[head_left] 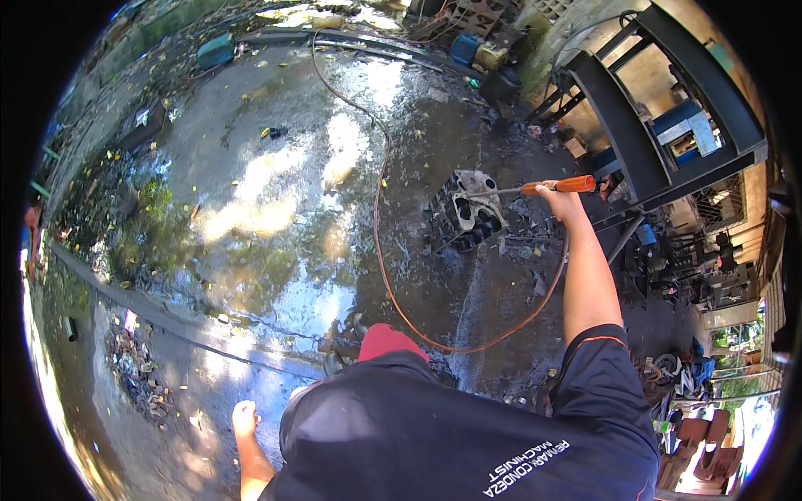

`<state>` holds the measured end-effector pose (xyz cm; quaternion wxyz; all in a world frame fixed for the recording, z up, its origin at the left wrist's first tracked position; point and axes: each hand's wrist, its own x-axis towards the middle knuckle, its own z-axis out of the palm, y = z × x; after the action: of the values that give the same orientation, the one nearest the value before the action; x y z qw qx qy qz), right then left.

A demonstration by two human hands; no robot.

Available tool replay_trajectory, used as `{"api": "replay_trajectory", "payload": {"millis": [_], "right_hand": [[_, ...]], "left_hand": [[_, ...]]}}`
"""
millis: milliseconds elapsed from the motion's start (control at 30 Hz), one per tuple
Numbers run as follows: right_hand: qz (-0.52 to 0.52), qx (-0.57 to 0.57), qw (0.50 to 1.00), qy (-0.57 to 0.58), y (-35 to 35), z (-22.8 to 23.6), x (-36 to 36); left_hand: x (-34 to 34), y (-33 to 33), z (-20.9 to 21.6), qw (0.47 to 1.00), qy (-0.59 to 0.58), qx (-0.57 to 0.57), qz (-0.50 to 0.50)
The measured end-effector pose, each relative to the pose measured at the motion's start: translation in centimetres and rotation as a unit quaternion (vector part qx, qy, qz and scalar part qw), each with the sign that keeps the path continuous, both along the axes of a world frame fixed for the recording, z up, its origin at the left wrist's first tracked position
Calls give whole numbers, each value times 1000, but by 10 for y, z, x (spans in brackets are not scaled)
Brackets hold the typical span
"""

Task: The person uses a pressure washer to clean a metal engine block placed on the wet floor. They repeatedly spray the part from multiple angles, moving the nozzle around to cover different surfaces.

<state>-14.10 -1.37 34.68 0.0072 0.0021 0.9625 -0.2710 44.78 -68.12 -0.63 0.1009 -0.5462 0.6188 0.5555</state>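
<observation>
My right hand [558,200], arm stretched forward, is closed around the orange handle of a spray wand [539,189]. Its thin metal tube points left to a grey metal engine block [468,221] lying on the wet, dark ground. A reddish-brown hose [378,225] hangs below my right hand, loops across the ground and runs to the far edge. At lower left, my left hand [245,417] hangs beside me with fingers curled, and nothing shows in it. My dark shirt [434,434] and red shorts [393,342] fill the lower middle.
A black steel frame [618,125] rises at the right, near the wand. Far off stand a blue jug [464,48], a yellowish jug [490,56] and a black bucket [501,83]. Puddles cover the concrete. A debris pile [138,367] lies at left.
</observation>
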Motion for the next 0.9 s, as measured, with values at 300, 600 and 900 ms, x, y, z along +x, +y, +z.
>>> {"api": "replay_trajectory", "payload": {"millis": [300,600,900], "right_hand": [[-33,-26,995,-92,30,40,-61],[-34,4,989,-143,72,75,-162],[-74,30,981,-178,101,89,-249]], "left_hand": [[-17,25,2,998,-55,-23,13],[-121,77,10,999,22,-30,13],[-154,111,30,996,19,-84,0]]}}
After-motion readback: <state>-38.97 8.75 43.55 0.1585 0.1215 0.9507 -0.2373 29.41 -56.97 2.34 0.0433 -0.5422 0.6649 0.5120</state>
